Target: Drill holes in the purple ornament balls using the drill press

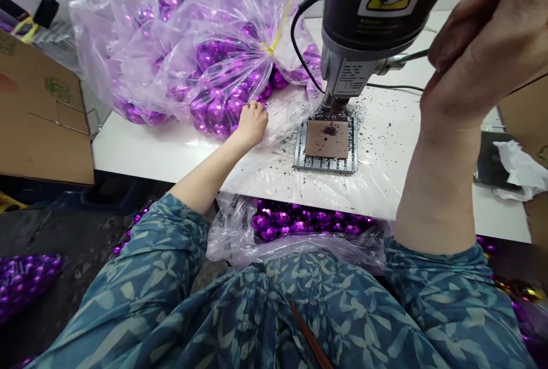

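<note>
My left hand (253, 122) reaches to the edge of a clear plastic bag (141, 66) full of shiny purple faceted balls (220, 107). Its fingers are curled at a purple ball, with their tips partly hidden. At upper right, my right hand (483, 43) is raised and closed around the handle (413, 56) of a bench drill press (368, 20); the grip itself is mostly covered by the hand. Below the drill's chuck, a brown square plate (327, 139) with a small hole lies on the slotted metal base (325, 164). No ball sits on it.
Dark shavings are scattered over the white table (141, 149). A yellow tie (274, 40) gathers the bag. More purple balls (299, 221) lie in an open plastic bag below the table's front edge. A cardboard box (43, 112) stands left; crumpled white tissue (520, 166) lies right.
</note>
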The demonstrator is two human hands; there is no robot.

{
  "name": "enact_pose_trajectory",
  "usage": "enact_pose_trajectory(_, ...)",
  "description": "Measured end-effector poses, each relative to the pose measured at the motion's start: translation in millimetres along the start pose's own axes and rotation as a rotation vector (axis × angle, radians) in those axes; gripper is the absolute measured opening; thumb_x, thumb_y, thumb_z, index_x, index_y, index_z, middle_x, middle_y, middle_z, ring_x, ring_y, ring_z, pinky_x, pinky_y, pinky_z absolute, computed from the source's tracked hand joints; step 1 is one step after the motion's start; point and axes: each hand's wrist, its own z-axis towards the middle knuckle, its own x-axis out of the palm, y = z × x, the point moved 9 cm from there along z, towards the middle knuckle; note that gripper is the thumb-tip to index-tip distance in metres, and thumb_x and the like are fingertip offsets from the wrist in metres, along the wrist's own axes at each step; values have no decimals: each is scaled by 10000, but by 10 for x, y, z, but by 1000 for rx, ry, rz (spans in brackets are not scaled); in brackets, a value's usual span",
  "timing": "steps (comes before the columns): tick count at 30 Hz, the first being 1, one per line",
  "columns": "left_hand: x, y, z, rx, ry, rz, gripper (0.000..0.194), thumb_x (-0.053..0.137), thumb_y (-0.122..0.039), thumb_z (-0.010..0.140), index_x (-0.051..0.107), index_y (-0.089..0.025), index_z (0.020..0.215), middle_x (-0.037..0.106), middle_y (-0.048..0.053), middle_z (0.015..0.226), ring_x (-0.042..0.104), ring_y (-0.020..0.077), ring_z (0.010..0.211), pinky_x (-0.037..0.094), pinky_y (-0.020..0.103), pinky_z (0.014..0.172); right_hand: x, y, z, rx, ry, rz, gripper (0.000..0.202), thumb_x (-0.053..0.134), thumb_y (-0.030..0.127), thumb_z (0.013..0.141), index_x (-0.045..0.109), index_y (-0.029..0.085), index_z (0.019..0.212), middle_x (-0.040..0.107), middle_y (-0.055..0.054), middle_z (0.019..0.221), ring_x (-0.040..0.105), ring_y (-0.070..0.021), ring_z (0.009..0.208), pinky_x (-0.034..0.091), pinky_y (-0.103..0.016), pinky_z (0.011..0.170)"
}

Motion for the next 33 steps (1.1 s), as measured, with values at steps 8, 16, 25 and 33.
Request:
enact_pose_trajectory(8,-357,-3,-187,145,-132,-220,481,836,-243,813,722,-232,1280,703,151,1279,643,394,1301,474,624,1178,19,9,-9,-91,-55,49,568,689,696,685,532,165,564,309,61,402,321,-31,336,168,-264,433)
enact_pose_trajectory(16,-79,-495,-574,67,30,-1016,524,490,-628,1090,608,-267,1451,764,146,1243,783,256,1117,685,472,961,49,92,-26,-141,-75,55,612,661,700,722,398,188,511,285,63,388,286,-4,328,154,-255,417)
enact_pose_trajectory(25,473,-764,-582,-65,152,-1201,508,650,-655,1014,661,-243,1311,779,151,1293,794,266,1082,698,452,868,101,268,-81,-152,-35,6,575,681,628,753,473,134,545,417,78,399,324,37,355,213,-167,428)
enact_pose_trajectory(33,691,-875,-398,30,92,-1041,636,856,-615,868,632,-224,1316,773,143,1296,762,241,1117,653,377,890,75,214,-107,-267,-88,32,580,583,647,819,441,155,546,400,62,387,288,14,321,191,-200,386)
